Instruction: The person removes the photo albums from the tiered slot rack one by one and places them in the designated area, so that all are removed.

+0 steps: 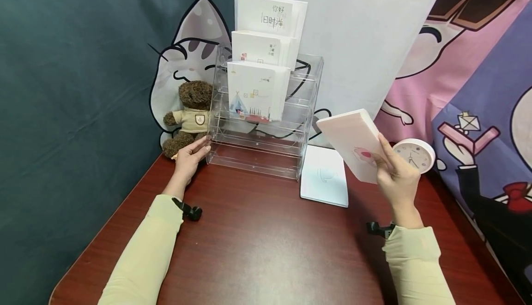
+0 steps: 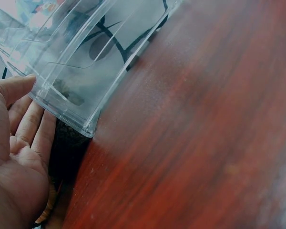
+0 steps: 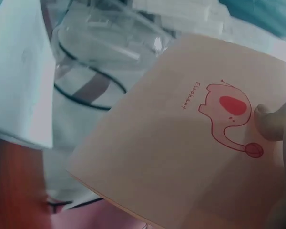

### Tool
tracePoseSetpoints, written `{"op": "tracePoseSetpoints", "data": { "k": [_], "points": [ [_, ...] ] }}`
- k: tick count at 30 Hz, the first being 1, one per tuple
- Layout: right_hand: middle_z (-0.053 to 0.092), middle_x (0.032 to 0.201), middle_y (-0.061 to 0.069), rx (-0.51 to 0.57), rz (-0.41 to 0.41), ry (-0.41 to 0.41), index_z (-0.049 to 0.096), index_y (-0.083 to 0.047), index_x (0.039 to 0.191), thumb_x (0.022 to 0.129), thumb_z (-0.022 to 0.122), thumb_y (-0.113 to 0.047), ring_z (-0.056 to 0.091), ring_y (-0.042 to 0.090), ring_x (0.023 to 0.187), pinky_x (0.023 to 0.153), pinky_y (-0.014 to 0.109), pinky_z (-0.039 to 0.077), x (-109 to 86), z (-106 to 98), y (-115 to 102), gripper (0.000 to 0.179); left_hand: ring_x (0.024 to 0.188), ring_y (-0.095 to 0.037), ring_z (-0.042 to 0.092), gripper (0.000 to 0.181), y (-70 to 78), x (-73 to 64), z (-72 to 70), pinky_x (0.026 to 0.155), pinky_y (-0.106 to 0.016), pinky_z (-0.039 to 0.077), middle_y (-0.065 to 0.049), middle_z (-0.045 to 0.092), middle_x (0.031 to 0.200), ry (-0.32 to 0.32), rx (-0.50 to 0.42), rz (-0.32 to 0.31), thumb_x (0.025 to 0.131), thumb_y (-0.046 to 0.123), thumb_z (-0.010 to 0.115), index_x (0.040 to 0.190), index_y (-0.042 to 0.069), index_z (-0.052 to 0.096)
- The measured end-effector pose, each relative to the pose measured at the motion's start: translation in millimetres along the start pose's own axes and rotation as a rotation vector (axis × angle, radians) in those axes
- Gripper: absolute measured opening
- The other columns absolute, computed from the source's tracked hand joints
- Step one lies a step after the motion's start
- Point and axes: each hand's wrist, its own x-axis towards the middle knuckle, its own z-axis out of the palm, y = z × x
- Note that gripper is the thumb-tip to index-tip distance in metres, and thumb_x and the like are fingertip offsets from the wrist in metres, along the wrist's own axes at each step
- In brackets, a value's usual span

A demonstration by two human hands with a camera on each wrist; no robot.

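My left hand (image 1: 191, 157) holds the lower left side of a clear acrylic display rack (image 1: 257, 171). In the left wrist view the thumb (image 2: 24, 88) lies at the near edge of its side panel, and the nearly straight fingers run behind it. Raised off the table, my right hand (image 1: 396, 176) grips a pale pink notebook (image 1: 349, 143) by its edge. Its cover carries a red elephant drawing (image 3: 229, 114) and the word "Elephant", with the thumb pressed beside it. On the rack's tiers stand white notebooks (image 1: 253, 88) in three stepped rows.
A white notebook (image 1: 324, 180) lies flat right of the rack. Beyond the raised notebook stands a round white clock (image 1: 415, 155). A brown teddy bear (image 1: 193, 111) sits against the rack's left side. Printed curtains (image 1: 341, 42) hang behind the dark red table (image 1: 270, 240).
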Motion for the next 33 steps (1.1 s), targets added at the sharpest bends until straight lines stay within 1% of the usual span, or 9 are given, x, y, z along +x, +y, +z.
{"op": "tracePoseSetpoints", "data": {
  "k": [3,7,9,11,14,19,24,28,33],
  "points": [
    [0.075,0.096,0.019,-0.006,0.171,0.003,0.074,-0.022,0.125,0.08,0.082,0.001,0.054,0.012,0.069,0.067,0.014,0.039,-4.9,-3.8,14.3,0.052,0.124,-0.01,0.06,0.05,-0.8,-0.4,-0.2,0.09,-0.016,0.053,-0.01,0.061,0.139,-0.009,-0.004,0.014,0.094,0.018,0.074,0.142,0.011,0.06],
    [0.071,0.118,0.011,-0.033,0.488,-0.016,0.069,-0.039,0.128,0.084,0.083,-0.009,0.06,-0.004,0.098,0.085,0.008,0.042,-16.4,-7.8,37.9,0.055,0.123,-0.009,0.06,0.05,-1.7,-0.9,0.4,0.09,-0.016,0.053,-0.013,0.059,0.14,-0.018,-0.011,0.027,0.095,0.017,0.073,0.142,0.009,0.059],
    [0.066,0.128,0.006,-0.037,0.644,-0.046,0.066,-0.044,0.129,0.086,0.081,-0.012,0.056,-0.005,0.11,0.093,0.01,0.042,-23.5,-10.5,50.8,0.056,0.123,-0.009,0.06,0.05,-2.0,-0.8,0.6,0.09,-0.016,0.053,-0.014,0.059,0.14,-0.018,-0.016,0.03,0.094,0.016,0.073,0.142,0.009,0.059],
    [0.062,0.134,0.002,-0.026,0.785,-0.058,0.065,-0.044,0.13,0.089,0.078,-0.012,0.055,-0.002,0.115,0.096,0.011,0.042,-31.0,-12.8,63.6,0.054,0.123,-0.009,0.061,0.05,-2.5,-0.4,0.8,0.09,-0.016,0.053,-0.013,0.06,0.14,-0.018,-0.017,0.03,0.094,0.017,0.074,0.142,0.009,0.06],
    [0.057,0.139,0.003,-0.034,0.935,-0.074,0.062,-0.04,0.135,0.092,0.074,-0.015,0.053,0.003,0.124,0.103,0.015,0.04,-43.3,-16.2,81.0,0.051,0.123,-0.008,0.061,0.051,-3.1,0.7,0.0,0.09,-0.016,0.053,-0.01,0.061,0.139,-0.018,-0.011,0.029,0.094,0.018,0.074,0.142,0.01,0.06],
    [0.051,0.145,0.006,-0.111,1.05,-0.156,0.057,-0.031,0.143,0.095,0.07,-0.025,0.043,0.014,0.139,0.117,0.025,0.03,-65.4,-19.3,103.2,0.051,0.122,-0.009,0.061,0.052,-1.5,0.9,-1.1,0.091,-0.017,0.053,-0.008,0.062,0.138,-0.013,-0.006,0.012,0.094,0.019,0.074,0.142,0.011,0.059],
    [0.046,0.15,0.006,-0.084,1.132,-0.256,0.052,-0.031,0.146,0.096,0.068,-0.029,0.033,0.012,0.144,0.12,0.028,0.023,-79.0,-18.2,112.8,0.053,0.123,-0.011,0.061,0.053,-0.4,1.2,-1.4,0.091,-0.017,0.053,-0.006,0.061,0.139,-0.008,-0.007,-0.007,0.093,0.02,0.075,0.142,0.013,0.06],
    [0.045,0.152,0.006,-0.084,1.142,-0.294,0.051,-0.031,0.147,0.097,0.067,-0.031,0.03,0.014,0.146,0.121,0.03,0.021,-84.1,-18.3,116.2,0.053,0.124,-0.011,0.06,0.054,-0.1,1.8,-1.5,0.091,-0.016,0.052,-0.006,0.06,0.14,-0.012,-0.008,-0.016,0.092,0.022,0.076,0.143,0.014,0.059],
    [0.045,0.151,0.006,-0.142,1.105,-0.34,0.052,-0.027,0.147,0.097,0.065,-0.032,0.031,0.032,0.146,0.122,0.042,0.021,-88.3,-20.3,119.1,0.052,0.124,-0.011,0.06,0.054,-0.3,1.6,-0.8,0.092,-0.016,0.052,-0.007,0.06,0.14,-0.014,-0.019,-0.019,0.093,0.021,0.075,0.143,0.013,0.059]
  ]
}}
